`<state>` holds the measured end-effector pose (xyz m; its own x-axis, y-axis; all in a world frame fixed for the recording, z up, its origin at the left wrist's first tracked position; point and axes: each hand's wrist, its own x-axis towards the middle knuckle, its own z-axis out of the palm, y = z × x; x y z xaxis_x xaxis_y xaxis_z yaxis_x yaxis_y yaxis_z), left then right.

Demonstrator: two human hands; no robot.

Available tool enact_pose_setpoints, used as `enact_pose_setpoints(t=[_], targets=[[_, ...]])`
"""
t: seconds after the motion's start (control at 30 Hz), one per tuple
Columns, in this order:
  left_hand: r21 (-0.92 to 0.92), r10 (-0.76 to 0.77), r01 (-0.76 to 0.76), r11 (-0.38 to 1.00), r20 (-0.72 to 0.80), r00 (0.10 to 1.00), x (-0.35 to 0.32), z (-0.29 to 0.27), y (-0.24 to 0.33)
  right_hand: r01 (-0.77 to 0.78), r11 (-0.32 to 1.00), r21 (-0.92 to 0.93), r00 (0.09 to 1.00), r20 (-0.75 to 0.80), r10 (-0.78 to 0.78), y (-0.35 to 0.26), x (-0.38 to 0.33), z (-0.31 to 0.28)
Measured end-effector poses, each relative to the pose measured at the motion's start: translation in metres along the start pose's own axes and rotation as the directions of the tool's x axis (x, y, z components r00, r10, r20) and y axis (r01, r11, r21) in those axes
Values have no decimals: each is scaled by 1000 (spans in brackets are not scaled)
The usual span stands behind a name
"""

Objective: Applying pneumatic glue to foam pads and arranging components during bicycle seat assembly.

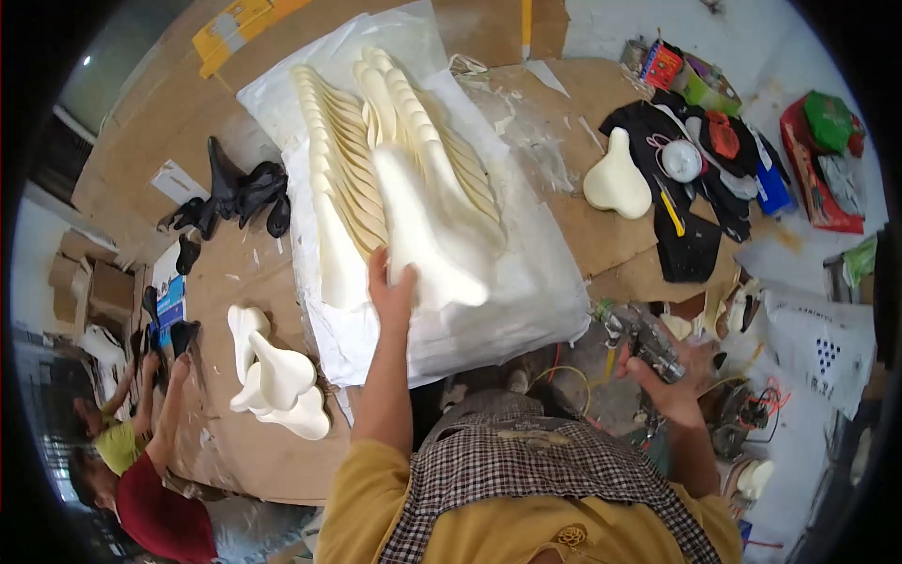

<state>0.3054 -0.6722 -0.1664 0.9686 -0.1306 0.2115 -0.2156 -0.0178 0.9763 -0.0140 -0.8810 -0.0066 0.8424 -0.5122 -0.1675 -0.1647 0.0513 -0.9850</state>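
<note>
My left hand [393, 287] grips the side of a cream foam bicycle saddle pad [427, 226], its narrow nose pointing away from me. This pad lies tilted on top of two long rows of similar saddle pads [343, 179], stacked overlapping on white sheeting [526, 320]. Off to the right, beside the table's edge, my right hand [672, 385] is closed around a metal spray gun [658, 350]. The gun's front end points toward the sheeting. My fingers partly hide its handle.
Loose saddle pads [282, 376] lie at left, another pad [620, 179] at right. Black saddle covers [235, 188] sit far left. A black cloth [672, 235] bears a yellow cutter [672, 214]. Hoses [564, 374] hang below. Co-workers [160, 498] handle black pieces at left.
</note>
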Motion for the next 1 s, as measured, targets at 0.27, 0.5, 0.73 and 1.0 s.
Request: enact_pose_setpoints(t=[0.27,0.5,0.73,1.0], targets=[[693,22,-208,690,268,963,26,63,-41,103,992,76,993,43,-106,16,18,-12],[484,21,-120,867,205,979,-8,38,-4,2,999,35,992,125,-7,36,35,-15],[108,-212,260,959,-332,919,-60,-134,13,17,998,-54,946,324,1,38,71,17],[-182,-593,631,755,-601,536,-40,-388,-33,23,990,-137,921,388,32,16,72,93]])
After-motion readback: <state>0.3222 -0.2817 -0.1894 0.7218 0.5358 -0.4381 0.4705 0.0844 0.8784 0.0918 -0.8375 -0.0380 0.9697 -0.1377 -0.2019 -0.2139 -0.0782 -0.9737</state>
